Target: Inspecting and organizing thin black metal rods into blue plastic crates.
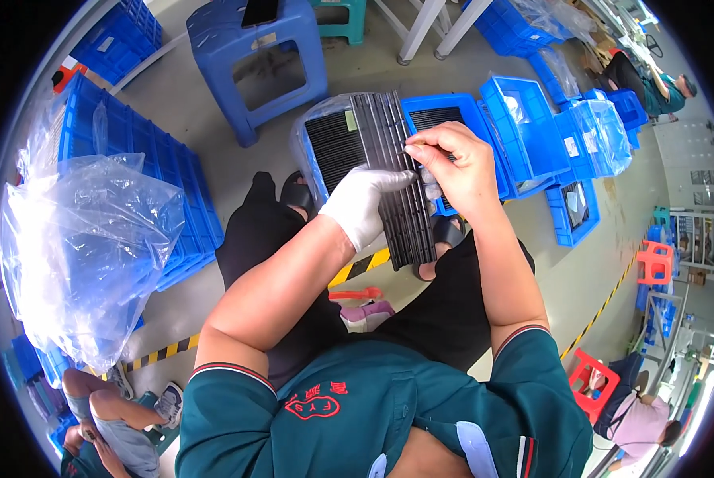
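Note:
My left hand (358, 205), in a white glove, grips a long black slatted panel (404, 227) by its left side, the thumb lying across the slats. The panel is tilted up in front of me, above the floor between my knees. At its right edge is my bare right hand (467, 171), thumb and forefinger pinched together; whatever they hold is too small to make out. Behind the panel, rows of similar black strips (333, 155) lie in a plastic-lined container on the left. A blue crate (478, 119) with more black strips stands behind my right hand.
Empty-looking blue bins (524, 131) are stacked to the right. A blue stool (253, 48) with a dark flat object on it stands ahead. At left, clear plastic sheeting (94, 247) drapes over stacked blue crates (162, 183). Other people sit at the lower left and lower right.

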Demonstrator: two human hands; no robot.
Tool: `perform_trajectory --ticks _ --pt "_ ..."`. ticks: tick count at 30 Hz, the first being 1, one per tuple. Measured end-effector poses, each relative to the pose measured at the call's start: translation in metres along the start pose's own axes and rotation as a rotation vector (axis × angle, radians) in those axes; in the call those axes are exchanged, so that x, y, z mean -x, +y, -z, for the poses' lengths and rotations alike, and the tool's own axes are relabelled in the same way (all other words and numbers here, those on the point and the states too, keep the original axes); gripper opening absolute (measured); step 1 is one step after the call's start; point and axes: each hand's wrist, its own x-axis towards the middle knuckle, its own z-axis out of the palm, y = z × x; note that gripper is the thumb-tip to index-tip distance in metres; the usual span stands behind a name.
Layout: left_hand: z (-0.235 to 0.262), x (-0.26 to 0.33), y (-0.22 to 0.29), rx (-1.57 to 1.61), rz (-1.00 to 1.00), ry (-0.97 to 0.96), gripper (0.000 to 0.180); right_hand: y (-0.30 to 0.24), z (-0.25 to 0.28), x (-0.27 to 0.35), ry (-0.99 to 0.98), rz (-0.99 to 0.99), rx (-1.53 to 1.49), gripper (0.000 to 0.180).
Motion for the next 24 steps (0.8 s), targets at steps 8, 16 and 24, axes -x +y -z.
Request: perform_trajectory --ticks 8,16,24 --pt "-0.004 0.003 0.001 0.005 0.026 -0.014 0.024 0.001 0.003 0.001 0.009 0.009 -0.008 0.01" --pt "0.003 -0.005 -0.005 -0.017 0.02 0.001 0.023 -0.004 0.008 0.002 -0.004 0.231 0.264 0.014" --pt "-0.006 0.002 0.0 -0.002 0.054 -0.008 0.023 -0.013 0.011 0.005 0.107 0.253 0.176 0.011"
